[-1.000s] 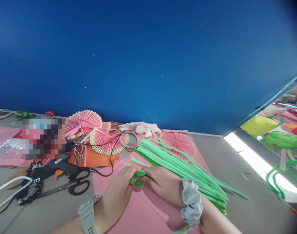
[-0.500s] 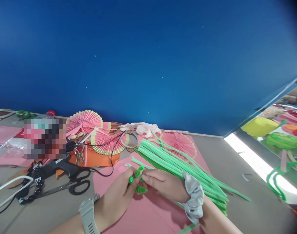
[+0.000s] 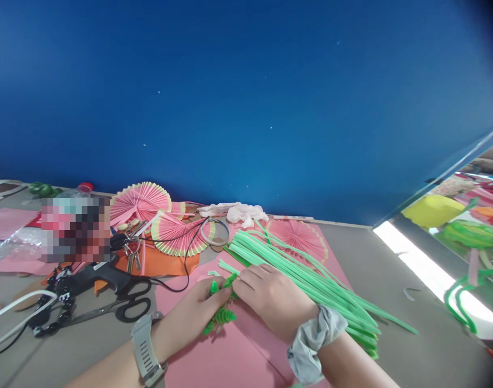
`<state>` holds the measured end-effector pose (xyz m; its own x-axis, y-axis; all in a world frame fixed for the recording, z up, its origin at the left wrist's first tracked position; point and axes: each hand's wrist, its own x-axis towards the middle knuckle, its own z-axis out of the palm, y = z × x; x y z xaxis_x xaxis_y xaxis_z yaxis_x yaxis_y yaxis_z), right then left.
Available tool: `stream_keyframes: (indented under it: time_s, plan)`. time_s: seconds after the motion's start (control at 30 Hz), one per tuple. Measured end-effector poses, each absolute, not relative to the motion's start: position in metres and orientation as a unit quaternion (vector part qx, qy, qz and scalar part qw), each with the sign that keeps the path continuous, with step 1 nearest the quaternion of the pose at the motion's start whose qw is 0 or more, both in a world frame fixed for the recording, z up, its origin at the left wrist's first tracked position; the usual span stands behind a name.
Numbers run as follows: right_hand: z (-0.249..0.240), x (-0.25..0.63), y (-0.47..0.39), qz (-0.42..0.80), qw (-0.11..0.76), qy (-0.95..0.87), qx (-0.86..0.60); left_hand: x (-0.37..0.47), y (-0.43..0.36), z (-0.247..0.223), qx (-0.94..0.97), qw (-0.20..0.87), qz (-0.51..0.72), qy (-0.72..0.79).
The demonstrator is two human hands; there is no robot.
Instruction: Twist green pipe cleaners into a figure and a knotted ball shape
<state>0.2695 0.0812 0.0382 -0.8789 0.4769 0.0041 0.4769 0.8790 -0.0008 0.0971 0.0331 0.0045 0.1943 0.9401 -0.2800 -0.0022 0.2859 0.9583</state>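
My left hand [image 3: 189, 315], with a grey watch on its wrist, is closed around a bright green coiled pipe cleaner [image 3: 225, 316]. Several spiral ends stick out between the fingers and below them. My right hand [image 3: 270, 299], wearing a grey scrunchie, pinches another part of the same green piece; its fingertips are partly hidden. Both hands are over pink paper [image 3: 214, 361]. Just beyond the right hand lies a bundle of straight light green pipe cleaners [image 3: 311, 275].
Black scissors [image 3: 131, 310], a black glue gun [image 3: 112, 274] and keys [image 3: 132, 253] lie to the left. Pink pleated paper fans [image 3: 140, 200] and crumpled white tissue [image 3: 246, 214] sit along the blue partition [image 3: 246, 108]. A thin black cable [image 3: 185, 264] crosses the table.
My right hand has turned palm down, its knuckles now uppermost, and shifted to the right side of the coil. The coiled green piece has tilted, showing more below my left fingers.
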Motion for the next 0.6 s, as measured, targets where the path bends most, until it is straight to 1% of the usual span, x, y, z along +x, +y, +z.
stream_keyframes:
  time_s: [0.1,0.23,0.6]
  plan:
    - [0.035,0.270,0.081,-0.040,0.008,-0.974,-0.223,0.095,0.035,0.010,0.454,0.638,0.347,0.516]
    - [0.030,0.271,0.080,-0.070,0.023,-0.974,-0.214,0.094,0.036,0.013,0.455,0.638,0.344,0.517]
    - [0.020,0.272,0.083,-0.079,0.059,-0.977,-0.187,0.097,0.036,0.008,0.468,0.652,0.340,0.490]
